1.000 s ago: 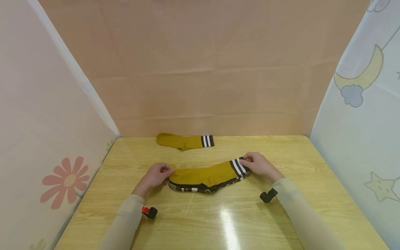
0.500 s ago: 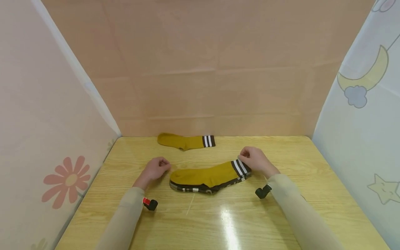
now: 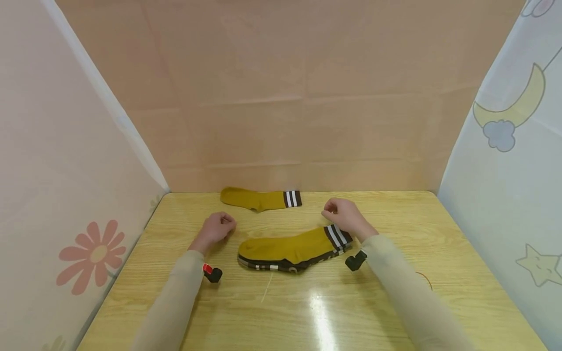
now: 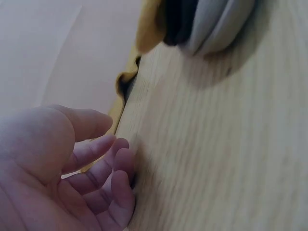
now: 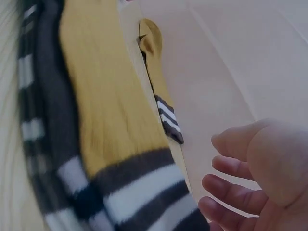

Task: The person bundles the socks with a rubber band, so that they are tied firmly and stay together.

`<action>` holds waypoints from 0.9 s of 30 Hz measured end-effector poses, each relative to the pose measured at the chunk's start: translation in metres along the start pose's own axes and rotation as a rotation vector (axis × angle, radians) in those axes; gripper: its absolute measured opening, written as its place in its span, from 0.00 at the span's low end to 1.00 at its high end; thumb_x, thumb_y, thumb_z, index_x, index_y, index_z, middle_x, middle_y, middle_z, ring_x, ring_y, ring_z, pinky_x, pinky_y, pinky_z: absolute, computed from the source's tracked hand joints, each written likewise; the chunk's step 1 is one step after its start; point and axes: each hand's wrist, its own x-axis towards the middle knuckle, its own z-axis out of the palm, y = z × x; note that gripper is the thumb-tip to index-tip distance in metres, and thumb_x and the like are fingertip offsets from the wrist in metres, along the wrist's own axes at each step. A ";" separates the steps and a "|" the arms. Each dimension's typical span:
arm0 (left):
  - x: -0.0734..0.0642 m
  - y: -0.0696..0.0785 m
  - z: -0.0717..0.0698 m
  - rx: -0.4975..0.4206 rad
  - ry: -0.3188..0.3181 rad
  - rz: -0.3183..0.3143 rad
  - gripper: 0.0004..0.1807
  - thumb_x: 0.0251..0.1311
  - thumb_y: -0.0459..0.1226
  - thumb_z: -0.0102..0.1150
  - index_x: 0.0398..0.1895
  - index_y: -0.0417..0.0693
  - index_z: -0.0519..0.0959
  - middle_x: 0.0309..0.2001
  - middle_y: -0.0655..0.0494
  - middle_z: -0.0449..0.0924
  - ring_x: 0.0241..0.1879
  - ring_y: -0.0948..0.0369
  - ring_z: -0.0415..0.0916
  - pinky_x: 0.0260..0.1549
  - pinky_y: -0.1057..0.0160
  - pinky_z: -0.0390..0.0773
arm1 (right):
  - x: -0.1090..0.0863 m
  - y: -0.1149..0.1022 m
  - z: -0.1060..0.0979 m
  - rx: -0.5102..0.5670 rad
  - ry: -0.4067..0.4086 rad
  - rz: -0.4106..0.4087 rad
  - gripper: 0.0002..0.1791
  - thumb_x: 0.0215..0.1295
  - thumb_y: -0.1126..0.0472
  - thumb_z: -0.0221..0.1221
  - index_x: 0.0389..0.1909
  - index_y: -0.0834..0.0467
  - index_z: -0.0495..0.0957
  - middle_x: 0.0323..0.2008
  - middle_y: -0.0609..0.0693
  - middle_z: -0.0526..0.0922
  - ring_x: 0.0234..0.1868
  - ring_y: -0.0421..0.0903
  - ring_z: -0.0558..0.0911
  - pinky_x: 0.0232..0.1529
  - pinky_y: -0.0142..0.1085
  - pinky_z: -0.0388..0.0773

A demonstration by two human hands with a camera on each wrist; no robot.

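Note:
A mustard yellow sock [image 3: 281,247] with a dark, white-striped cuff lies on top of a stack of socks in the middle of the table. Dark and patterned socks [image 3: 274,267] show along the stack's near edge. A second mustard sock [image 3: 252,198] lies flat at the back, its striped cuff to the right. My left hand [image 3: 216,227] is left of the stack, fingers loosely curled and holding nothing. Above and behind the cuff end is my right hand [image 3: 344,214], also holding nothing. In the right wrist view its fingers [image 5: 236,192] are apart from both mustard socks.
The wooden table [image 3: 307,302] ends at a tan backdrop [image 3: 281,146]. White printed panels stand on the left [image 3: 66,170] and right [image 3: 505,185]. Black wrist cameras [image 3: 212,274] sit on both beige sleeves. A thin reddish cord shows beside the right sleeve.
Both hands have let go of the stacked mustard sock and moved toward the back of the table. The right hand has also shifted left. The socks stay where they lay.

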 end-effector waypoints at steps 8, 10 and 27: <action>0.011 -0.002 -0.002 0.016 0.079 -0.006 0.16 0.72 0.40 0.62 0.53 0.37 0.80 0.48 0.40 0.85 0.44 0.49 0.82 0.46 0.52 0.81 | 0.012 -0.019 0.008 0.028 -0.001 -0.024 0.14 0.75 0.54 0.60 0.49 0.61 0.83 0.45 0.56 0.87 0.47 0.54 0.83 0.52 0.53 0.81; 0.013 -0.003 -0.002 0.015 0.102 -0.001 0.17 0.71 0.40 0.63 0.55 0.36 0.79 0.51 0.38 0.84 0.49 0.46 0.81 0.51 0.49 0.81 | 0.017 -0.021 0.011 0.033 -0.009 -0.014 0.15 0.75 0.53 0.60 0.49 0.61 0.83 0.46 0.57 0.86 0.47 0.54 0.84 0.52 0.52 0.81; 0.038 -0.007 -0.011 -0.136 0.159 -0.103 0.28 0.70 0.40 0.59 0.68 0.37 0.69 0.62 0.36 0.78 0.41 0.52 0.85 0.44 0.57 0.83 | 0.049 -0.033 0.032 0.097 -0.055 0.129 0.17 0.77 0.55 0.61 0.57 0.62 0.79 0.53 0.60 0.84 0.54 0.57 0.82 0.58 0.51 0.79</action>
